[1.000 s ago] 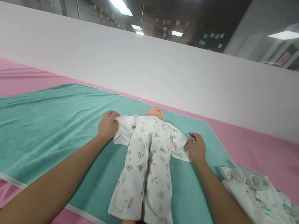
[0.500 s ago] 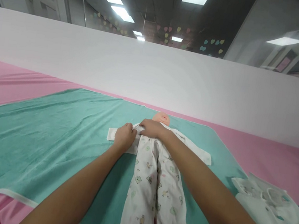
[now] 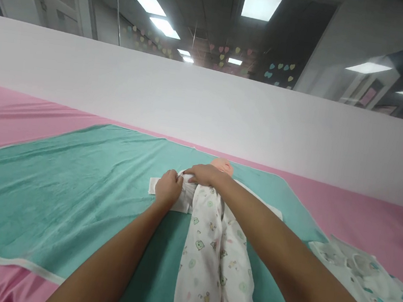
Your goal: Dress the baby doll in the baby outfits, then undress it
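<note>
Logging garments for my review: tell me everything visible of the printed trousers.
The printed trousers are white, soft-looking cloth with green and brown animal-like motifs. Worn by the doll, they lie legs toward the camera on the teal blanket. The right forearm crosses above, partly hiding them; whether the right hand touches them is unclear.

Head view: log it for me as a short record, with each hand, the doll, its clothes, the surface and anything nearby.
Left hand: gripping the white top at a sleeve
Right hand: touching the same top, just beside the left hand
Doll: lying on its back, head partly hidden by the right hand
Trousers: printed, over the doll's legs
Surface: teal cloth on pink cloth
Nearby: white printed fabric pile, picture's right side
</note>
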`<state>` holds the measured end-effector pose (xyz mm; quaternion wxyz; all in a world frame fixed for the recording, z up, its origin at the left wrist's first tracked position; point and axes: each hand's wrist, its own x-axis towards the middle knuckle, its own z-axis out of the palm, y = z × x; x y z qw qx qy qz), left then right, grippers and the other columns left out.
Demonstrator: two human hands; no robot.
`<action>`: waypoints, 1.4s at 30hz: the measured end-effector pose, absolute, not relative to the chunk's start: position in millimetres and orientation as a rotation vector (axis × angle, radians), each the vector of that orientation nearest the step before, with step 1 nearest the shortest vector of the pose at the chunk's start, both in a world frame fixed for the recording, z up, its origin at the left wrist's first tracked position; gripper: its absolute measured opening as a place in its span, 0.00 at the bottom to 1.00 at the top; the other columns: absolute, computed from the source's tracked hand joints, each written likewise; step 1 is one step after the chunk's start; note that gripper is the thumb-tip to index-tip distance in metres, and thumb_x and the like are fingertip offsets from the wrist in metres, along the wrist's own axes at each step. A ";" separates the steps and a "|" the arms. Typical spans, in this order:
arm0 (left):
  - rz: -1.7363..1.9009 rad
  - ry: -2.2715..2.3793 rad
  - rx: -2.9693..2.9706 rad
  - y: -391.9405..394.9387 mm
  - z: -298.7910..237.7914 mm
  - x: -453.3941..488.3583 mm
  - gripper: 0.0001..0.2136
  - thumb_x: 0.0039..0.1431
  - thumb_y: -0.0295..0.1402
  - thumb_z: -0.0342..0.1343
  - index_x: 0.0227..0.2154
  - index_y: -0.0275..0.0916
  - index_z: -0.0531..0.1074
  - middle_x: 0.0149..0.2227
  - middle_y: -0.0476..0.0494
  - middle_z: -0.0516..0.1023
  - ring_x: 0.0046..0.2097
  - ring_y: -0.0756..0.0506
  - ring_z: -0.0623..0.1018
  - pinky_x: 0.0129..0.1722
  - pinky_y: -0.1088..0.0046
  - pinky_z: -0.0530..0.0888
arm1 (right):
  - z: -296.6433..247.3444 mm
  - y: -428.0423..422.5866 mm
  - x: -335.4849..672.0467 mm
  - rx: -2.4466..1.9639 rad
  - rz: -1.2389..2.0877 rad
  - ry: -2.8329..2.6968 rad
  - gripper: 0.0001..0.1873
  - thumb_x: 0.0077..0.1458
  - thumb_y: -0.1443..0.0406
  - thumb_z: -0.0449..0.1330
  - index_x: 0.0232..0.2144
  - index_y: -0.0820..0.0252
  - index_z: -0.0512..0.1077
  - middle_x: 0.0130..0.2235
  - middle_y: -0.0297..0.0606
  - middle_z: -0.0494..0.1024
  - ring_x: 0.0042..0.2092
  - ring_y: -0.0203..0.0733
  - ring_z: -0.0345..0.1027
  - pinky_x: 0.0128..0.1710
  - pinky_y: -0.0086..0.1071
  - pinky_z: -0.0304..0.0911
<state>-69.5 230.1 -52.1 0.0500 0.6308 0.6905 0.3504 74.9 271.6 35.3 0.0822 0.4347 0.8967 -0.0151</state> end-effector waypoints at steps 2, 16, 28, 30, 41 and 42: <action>1.070 2.113 1.852 229.7 -51.9 -71.7 0.08 0.60 0.35 0.42 0.26 0.41 0.61 0.32 0.46 0.73 0.34 0.44 0.72 0.27 0.71 0.59 | 44.4 269.4 80.4 1.327 -0.020 2.660 0.21 0.56 0.56 0.54 0.53 0.36 0.65 0.49 0.34 0.74 0.44 0.48 0.70 0.36 0.35 0.61; 1.007 2.023 1.879 228.5 -58.1 -79.9 0.15 0.54 0.23 0.45 0.44 0.42 0.65 0.45 0.39 0.74 0.47 0.39 0.73 0.38 0.66 0.66 | 73.9 265.0 110.6 1.489 0.057 2.652 0.20 0.55 0.58 0.55 0.51 0.39 0.67 0.49 0.33 0.73 0.47 0.48 0.68 0.39 0.35 0.60; 0.915 2.067 2.264 227.5 -62.5 -72.9 0.18 0.57 0.29 0.46 0.52 0.42 0.63 0.48 0.39 0.70 0.50 0.38 0.68 0.45 0.59 0.65 | 20.8 255.6 82.9 1.440 0.068 2.786 0.19 0.58 0.57 0.51 0.51 0.49 0.66 0.49 0.40 0.73 0.50 0.49 0.65 0.43 0.38 0.59; 0.890 2.085 2.251 228.8 -63.2 -73.6 0.15 0.58 0.30 0.45 0.48 0.41 0.65 0.46 0.39 0.71 0.48 0.38 0.69 0.43 0.59 0.65 | 17.8 254.3 86.9 1.473 0.053 2.811 0.19 0.58 0.57 0.51 0.52 0.50 0.65 0.51 0.40 0.72 0.51 0.49 0.64 0.45 0.39 0.58; 0.818 2.152 2.208 228.4 -60.1 -72.9 0.12 0.58 0.28 0.43 0.42 0.39 0.68 0.44 0.37 0.72 0.47 0.38 0.70 0.42 0.60 0.66 | -1.6 224.3 169.9 1.990 -0.263 3.014 0.26 0.60 0.50 0.43 0.55 0.52 0.64 0.60 0.35 0.63 0.61 0.47 0.52 0.59 0.42 0.50; 0.821 2.151 2.213 228.1 -59.6 -72.5 0.12 0.58 0.28 0.43 0.42 0.39 0.68 0.44 0.37 0.72 0.47 0.38 0.70 0.41 0.60 0.67 | -8.5 218.5 180.3 2.098 -0.354 3.066 0.26 0.60 0.49 0.44 0.54 0.52 0.64 0.59 0.36 0.64 0.61 0.47 0.53 0.59 0.42 0.50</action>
